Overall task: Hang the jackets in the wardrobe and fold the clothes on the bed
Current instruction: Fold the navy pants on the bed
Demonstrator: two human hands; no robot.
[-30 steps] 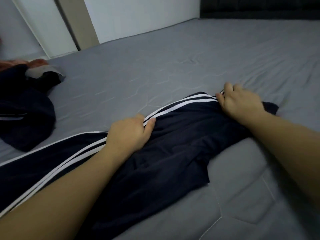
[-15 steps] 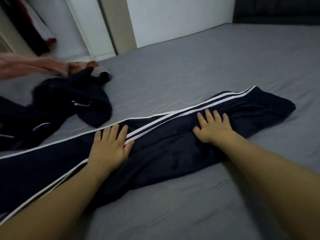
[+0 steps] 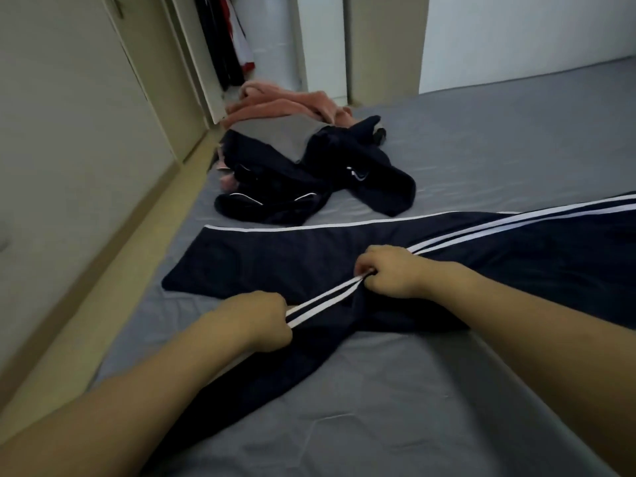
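- Across the middle of the frame, dark track pants (image 3: 395, 256) with white side stripes are laid out on the grey bed (image 3: 395, 390), one leg running off the right edge and another part trailing toward the lower left.
- Lower centre, the striped seam is pinched by the left hand (image 3: 256, 321), its fingers curled tight round the fabric.
- Just right of centre, the same striped seam is gripped by the right hand (image 3: 389, 271), fingers clenched, so that a short length of stripe is held taut and lifted between the two hands.
- A fold or straightening of the pants is judged to be under way; no finished fold is seen yet.
- Above centre, a heap of dark clothes (image 3: 309, 177) with a grey piece on top is left unfolded on the bed, close beside the pants but apparently not touching them.
- Behind that heap, a pink fleecy garment (image 3: 285, 105) is lying crumpled at the far edge of the bed.
- At the upper left of the frame, hanging clothes (image 3: 225, 39) are seen in the open wardrobe (image 3: 192, 63).
- Risk: if the seam is pulled unevenly, the legs could be twisted out of line and a crooked fold produced.
- Risk: the slippery fabric could be dragged off the left edge of the bed, since the leg ends lie near it.
- Risk: the nearby heap could be caught if the pants are swung upward in the frame.
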